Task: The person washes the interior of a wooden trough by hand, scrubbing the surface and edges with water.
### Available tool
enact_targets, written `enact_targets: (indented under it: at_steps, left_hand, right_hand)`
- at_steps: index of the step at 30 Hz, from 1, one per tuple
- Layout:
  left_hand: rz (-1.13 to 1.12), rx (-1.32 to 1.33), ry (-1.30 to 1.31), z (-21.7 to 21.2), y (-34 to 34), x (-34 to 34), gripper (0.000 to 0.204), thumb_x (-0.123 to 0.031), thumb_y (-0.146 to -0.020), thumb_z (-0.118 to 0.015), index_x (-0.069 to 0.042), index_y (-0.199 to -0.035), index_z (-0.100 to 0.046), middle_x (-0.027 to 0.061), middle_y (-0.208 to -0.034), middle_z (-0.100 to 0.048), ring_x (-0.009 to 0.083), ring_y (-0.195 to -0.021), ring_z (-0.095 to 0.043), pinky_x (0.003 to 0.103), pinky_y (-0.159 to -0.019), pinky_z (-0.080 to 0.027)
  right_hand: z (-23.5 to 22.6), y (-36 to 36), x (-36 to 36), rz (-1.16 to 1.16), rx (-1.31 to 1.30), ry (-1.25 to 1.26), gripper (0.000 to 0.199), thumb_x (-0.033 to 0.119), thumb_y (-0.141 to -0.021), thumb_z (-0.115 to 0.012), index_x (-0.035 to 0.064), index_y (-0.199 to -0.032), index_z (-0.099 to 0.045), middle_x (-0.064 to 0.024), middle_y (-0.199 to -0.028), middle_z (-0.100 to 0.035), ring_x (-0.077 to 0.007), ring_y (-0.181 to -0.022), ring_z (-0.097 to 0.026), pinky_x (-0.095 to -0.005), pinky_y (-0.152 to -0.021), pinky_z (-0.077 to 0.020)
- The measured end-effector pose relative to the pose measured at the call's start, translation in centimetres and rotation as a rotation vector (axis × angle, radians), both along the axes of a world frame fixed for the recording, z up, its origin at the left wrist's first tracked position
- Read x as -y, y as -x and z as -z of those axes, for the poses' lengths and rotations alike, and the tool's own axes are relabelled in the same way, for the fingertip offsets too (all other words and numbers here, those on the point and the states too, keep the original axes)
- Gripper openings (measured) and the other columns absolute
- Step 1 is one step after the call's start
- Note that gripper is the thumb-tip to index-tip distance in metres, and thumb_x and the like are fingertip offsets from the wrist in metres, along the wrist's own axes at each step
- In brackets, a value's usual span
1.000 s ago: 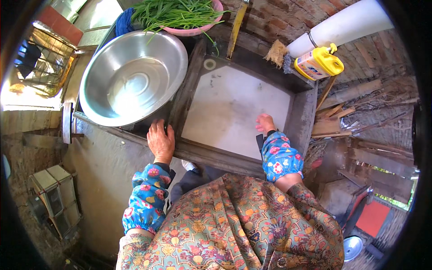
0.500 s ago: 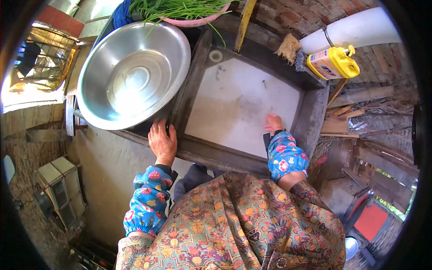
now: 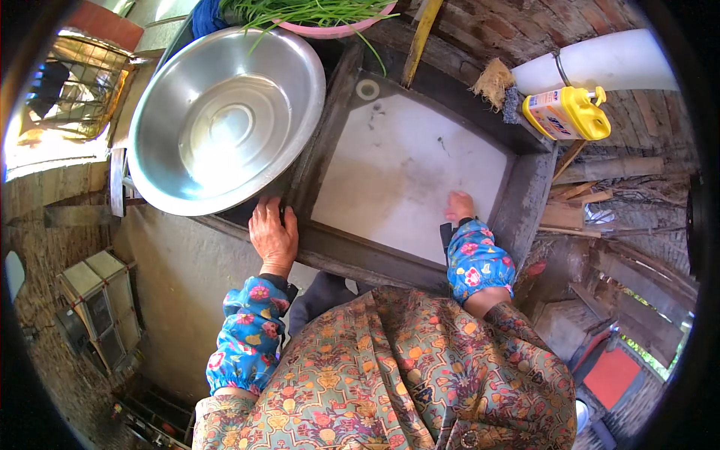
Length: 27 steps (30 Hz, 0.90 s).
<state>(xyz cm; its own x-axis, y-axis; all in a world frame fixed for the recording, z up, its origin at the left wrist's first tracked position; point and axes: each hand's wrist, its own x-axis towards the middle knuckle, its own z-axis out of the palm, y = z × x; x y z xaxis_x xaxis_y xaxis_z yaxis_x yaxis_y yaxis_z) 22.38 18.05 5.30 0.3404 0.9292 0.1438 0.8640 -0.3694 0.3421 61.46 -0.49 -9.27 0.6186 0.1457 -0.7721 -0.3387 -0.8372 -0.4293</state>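
My left hand (image 3: 274, 234) lies flat on the front edge of a dark stone sink (image 3: 352, 244), fingers stretched out and holding nothing. Beside its fingertips is the rim of a large steel basin (image 3: 161, 191), which sits tilted on the left part of the sink. Over the right side of the sink's pale floor (image 3: 397, 157), my right hand (image 3: 460, 206) has its fingers curled in. No object shows in it, though its palm is hidden. A round drain hole (image 3: 367, 90) is in the far left corner, with dark scraps near it.
Green leafy stalks (image 3: 315, 13) heap over a pink basin (image 3: 337, 30) at the back. A yellow pump bottle (image 3: 566, 114) stands on the right ledge, beside a fibre scrubber (image 3: 492, 84). A yellow stick (image 3: 421, 45) leans at the sink's far wall. Below left stands a small cabinet (image 3: 101, 311).
My right hand's fingers, stretched out before, have curled in. My left hand stays on the edge. The whole view has shifted slightly, moving the sink and bottle a little rightward.
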Motion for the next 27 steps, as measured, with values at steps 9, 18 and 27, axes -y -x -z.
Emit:
enact_targets:
  at_steps: [9,18,27]
  left_hand:
    - [-0.004,0.011,0.01,-0.27,-0.04,0.08,0.027,-0.02,-0.078,-0.051,-0.005,-0.1,-0.05,0.0143,-0.107,-0.05,0.0314,-0.097,-0.048,0.04,-0.081,-0.038]
    - [-0.012,0.015,0.032,-0.58,-0.13,0.03,0.027,-0.02,-0.078,-0.051,-0.006,-0.1,-0.05,0.0136,-0.107,-0.051,0.0313,-0.097,-0.048,0.039,-0.08,-0.038]
    - [-0.011,0.025,0.011,-0.56,-0.16,0.05,0.025,-0.019,-0.078,-0.052,-0.006,-0.099,-0.051,0.0126,-0.105,-0.051,0.0303,-0.095,-0.049,0.039,-0.079,-0.038]
  right_hand:
    - [0.23,0.11,0.22,0.057,0.009,-0.062,0.019,0.025,-0.079,-0.051,0.0075,-0.085,-0.052,-0.0089,-0.075,-0.056,-0.0246,-0.051,-0.058,-0.0332,-0.04,-0.0457]
    - [0.5,0.08,0.49,0.036,0.0,-0.077,0.019,0.027,-0.079,-0.05,0.0094,-0.086,-0.052,-0.0084,-0.076,-0.056,-0.026,-0.051,-0.058,-0.0345,-0.04,-0.0463]
    - [0.62,0.01,0.14,-0.019,0.007,-0.031,0.025,0.027,-0.077,-0.05,0.0081,-0.093,-0.052,-0.0078,-0.077,-0.057,-0.0246,-0.053,-0.059,-0.0339,-0.041,-0.0475]
